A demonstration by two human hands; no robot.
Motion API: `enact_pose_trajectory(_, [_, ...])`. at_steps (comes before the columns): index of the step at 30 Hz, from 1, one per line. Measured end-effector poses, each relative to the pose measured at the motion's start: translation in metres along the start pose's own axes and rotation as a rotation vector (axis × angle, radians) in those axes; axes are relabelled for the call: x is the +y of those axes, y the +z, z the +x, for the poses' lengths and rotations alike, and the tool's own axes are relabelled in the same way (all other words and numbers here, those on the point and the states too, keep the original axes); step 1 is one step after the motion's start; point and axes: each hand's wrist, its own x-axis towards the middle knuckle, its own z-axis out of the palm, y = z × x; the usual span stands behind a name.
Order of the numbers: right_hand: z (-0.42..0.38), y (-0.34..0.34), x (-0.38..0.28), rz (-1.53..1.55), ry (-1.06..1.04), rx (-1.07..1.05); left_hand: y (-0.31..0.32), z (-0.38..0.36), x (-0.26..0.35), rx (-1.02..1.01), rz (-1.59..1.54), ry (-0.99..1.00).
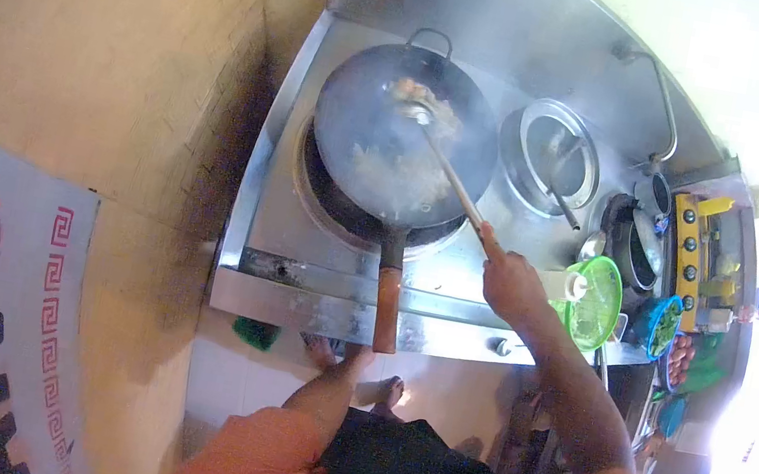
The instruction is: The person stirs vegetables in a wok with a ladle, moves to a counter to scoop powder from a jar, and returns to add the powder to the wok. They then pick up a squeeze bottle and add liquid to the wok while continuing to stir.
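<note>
My right hand (513,286) is closed around the long handle of a ladle (451,177). The ladle's bowl rests among pieces of food (396,174) in a large dark wok (344,119), and steam hazes the inside. The wok sits tilted over a burner ring (313,180), its wooden grip pointing toward me. My left hand (360,360) is low at the stove's front edge, right by the end of that grip. Its fingers are hidden.
A second burner holds a round metal pan (522,176) with a utensil across it. To the right are a green strainer bowl (616,269), dark pots (640,247), a blue bowl of greens (664,323) and a yellow unit with knobs (688,246). A wall (170,99) borders the left.
</note>
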Motion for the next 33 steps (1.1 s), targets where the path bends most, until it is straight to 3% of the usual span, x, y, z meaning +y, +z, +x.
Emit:
enact_pose_trajectory(2, [-0.031,-0.019,-0.011,-0.094,-0.082,-0.043,0.005,-0.015,0.012,0.026,0.070,-0.145])
enact_pose_trajectory(4, [-0.073,-0.035,-0.009,-0.170,-0.131,-0.090,0.011,-0.055,0.042,-0.079,0.054,-0.221])
enact_pose_trajectory(7, [-0.087,-0.040,0.021,-0.230,-0.017,-0.071,0.039,-0.211,0.172,-0.512,-0.051,-0.123])
enact_pose_trajectory(9, [-0.062,-0.031,0.024,-0.124,-0.052,0.042,0.047,-0.268,0.225,-0.773,-0.244,0.196])
enact_pose_trajectory(11, [-0.040,-0.006,0.009,-0.056,-0.050,0.098,0.063,-0.292,0.273,-0.730,-0.670,0.179])
enact_pose_trajectory(13, [-0.034,0.004,-0.011,-0.022,-0.092,0.116,0.076,-0.281,0.309,-0.389,-0.729,0.275])
enact_pose_trajectory(14, [-0.054,0.000,-0.016,-0.006,-0.090,0.115,0.084,-0.282,0.310,-0.379,-0.718,0.268])
enact_pose_trajectory(16, [-0.100,-0.022,-0.024,-0.017,-0.131,0.015,0.103,-0.290,0.313,-0.180,-0.389,0.283])
enact_pose_trajectory(17, [-0.101,-0.028,-0.015,-0.028,-0.134,0.025,0.113,-0.303,0.315,-0.185,-0.391,0.297])
enact_pose_trajectory(19, [-0.111,-0.030,0.012,-0.034,-0.118,0.107,0.148,-0.365,0.319,-0.324,-0.681,0.161])
enact_pose_trajectory(20, [-0.111,-0.042,0.017,0.137,-0.092,0.053,0.157,-0.369,0.314,-0.312,-0.608,0.231])
enact_pose_trajectory(21, [-0.124,-0.061,0.016,0.318,-0.090,0.046,0.157,-0.365,0.316,-0.314,-0.627,0.234])
enact_pose_trajectory(23, [-0.144,-0.062,0.031,0.354,-0.183,0.120,0.145,-0.346,0.328,-0.286,-0.607,0.248])
enact_pose_trajectory(26, [-0.178,-0.083,0.033,0.460,-0.209,-0.003,0.134,-0.325,0.335,-0.300,-0.667,0.271])
enact_pose_trajectory(27, [-0.181,-0.083,0.030,0.454,-0.209,0.001,0.131,-0.321,0.336,-0.279,-0.663,0.255])
enact_pose_trajectory(30, [-0.166,-0.059,0.027,-0.010,-0.111,-0.055,0.122,-0.304,0.330,-0.315,-0.698,0.250])
enact_pose_trajectory(32, [-0.118,-0.016,0.031,-0.031,-0.109,0.162,0.118,-0.301,0.328,-0.309,-0.683,0.257])
enact_pose_trajectory(33, [-0.090,-0.008,0.020,-0.016,-0.073,0.162,0.116,-0.300,0.327,-0.302,-0.665,0.259])
